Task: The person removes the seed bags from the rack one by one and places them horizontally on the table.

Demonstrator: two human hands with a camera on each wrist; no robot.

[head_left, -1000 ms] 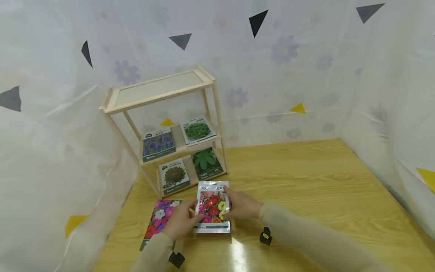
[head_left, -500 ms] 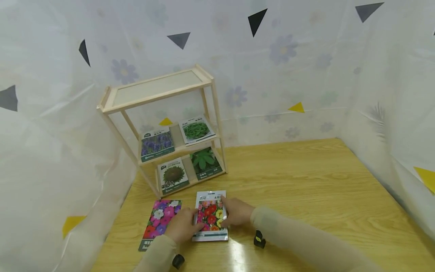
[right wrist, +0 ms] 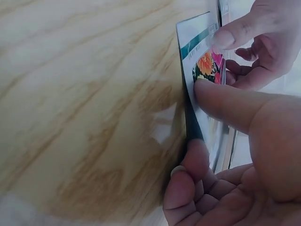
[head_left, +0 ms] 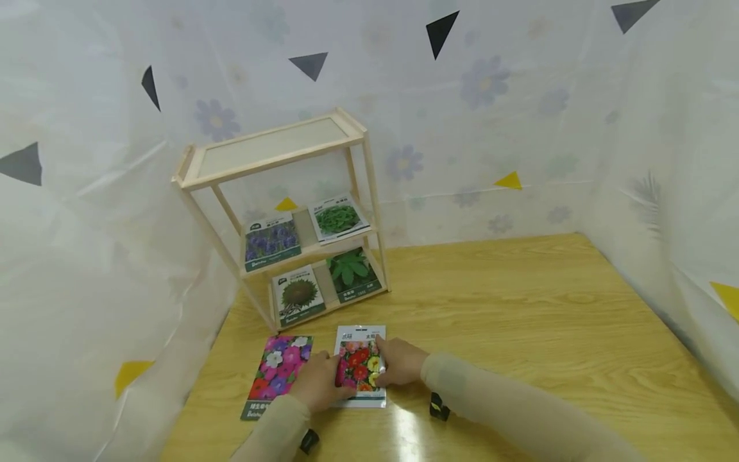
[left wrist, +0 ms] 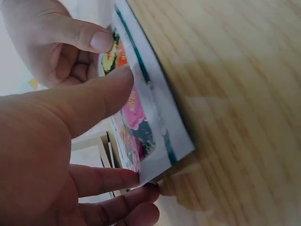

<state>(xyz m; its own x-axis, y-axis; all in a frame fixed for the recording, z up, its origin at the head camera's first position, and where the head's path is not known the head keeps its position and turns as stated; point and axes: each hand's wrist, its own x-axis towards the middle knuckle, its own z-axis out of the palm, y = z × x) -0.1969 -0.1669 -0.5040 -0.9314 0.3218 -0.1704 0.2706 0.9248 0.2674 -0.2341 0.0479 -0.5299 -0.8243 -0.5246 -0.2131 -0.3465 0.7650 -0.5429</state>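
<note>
A white-bordered seed packet with red, yellow and orange flowers (head_left: 359, 367) lies low at the table's front middle, between both hands. My left hand (head_left: 319, 385) grips its left side, thumb across the front, fingertips at the edge. On the other side, my right hand (head_left: 402, 362) pinches the right edge, its thumb (right wrist: 225, 101) on the printed face and its fingers curled at the border. In the right wrist view a dark gap shows beneath that edge. A second seed packet with pink and purple flowers (head_left: 276, 371) lies left of my left hand, which overlaps its corner.
Behind the hands stands a wooden shelf rack (head_left: 277, 151). Its middle tier bears a lavender-pictured packet (head_left: 271, 242) and a green-leaf packet (head_left: 339, 220); below are a brown seed-head packet (head_left: 299, 294) and a broad-leaf packet (head_left: 353, 276). The wooden table (head_left: 508, 321) extends right.
The red-and-yellow flower packet has come down and toward me onto the table, both hands moving with it. Over the last half second it has barely moved; the left thumb reaches further across it.
</note>
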